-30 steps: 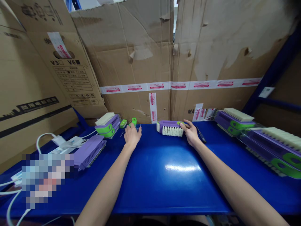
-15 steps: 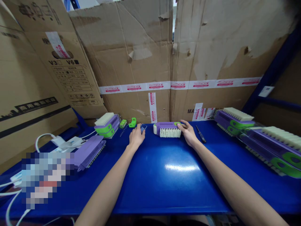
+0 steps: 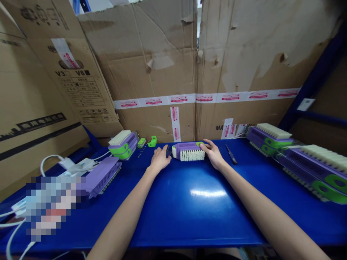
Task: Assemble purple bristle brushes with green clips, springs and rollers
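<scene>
A purple brush (image 3: 189, 147) with white bristles lies on its side at the back of the blue table (image 3: 189, 209). My right hand (image 3: 213, 154) is closed on the brush's right end, by its green part. My left hand (image 3: 160, 159) is at the brush's left end, fingers pinched on a small clear piece that barely shows between hand and brush.
Two stacked brushes (image 3: 123, 142) and small green parts (image 3: 152, 141) lie to the back left. A purple brush body (image 3: 101, 175) and white cables (image 3: 51, 162) are nearer left. A screwdriver (image 3: 231, 154) lies right of my hand. Rows of brushes (image 3: 311, 160) line the right side. Cardboard boxes (image 3: 162, 72) wall the back.
My left hand picked up a small clear piece near the green parts and moved right to the brush's end. My right hand slid the brush leftward.
</scene>
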The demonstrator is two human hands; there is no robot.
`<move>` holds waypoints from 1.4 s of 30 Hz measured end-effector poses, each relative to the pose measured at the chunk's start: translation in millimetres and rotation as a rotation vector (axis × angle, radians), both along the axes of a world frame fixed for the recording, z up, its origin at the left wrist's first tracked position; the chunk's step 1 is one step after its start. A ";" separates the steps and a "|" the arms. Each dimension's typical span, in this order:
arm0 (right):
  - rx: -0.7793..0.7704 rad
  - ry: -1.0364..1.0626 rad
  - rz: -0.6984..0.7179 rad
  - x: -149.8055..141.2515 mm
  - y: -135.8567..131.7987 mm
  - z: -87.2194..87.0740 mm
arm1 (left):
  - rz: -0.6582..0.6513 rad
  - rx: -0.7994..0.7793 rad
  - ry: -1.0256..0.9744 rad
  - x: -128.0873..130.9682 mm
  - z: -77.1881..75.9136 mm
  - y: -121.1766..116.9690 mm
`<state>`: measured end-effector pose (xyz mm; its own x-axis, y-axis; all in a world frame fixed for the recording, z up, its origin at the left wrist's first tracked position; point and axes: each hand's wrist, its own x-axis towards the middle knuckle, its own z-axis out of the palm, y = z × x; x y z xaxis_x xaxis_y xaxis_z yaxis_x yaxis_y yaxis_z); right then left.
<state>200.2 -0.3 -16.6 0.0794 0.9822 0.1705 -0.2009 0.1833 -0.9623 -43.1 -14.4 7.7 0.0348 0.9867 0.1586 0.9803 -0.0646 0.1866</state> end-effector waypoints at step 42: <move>-0.044 0.052 -0.092 5.2 -2.4 6.9 | -0.394 0.228 -0.357 10.1 -11.9 -0.9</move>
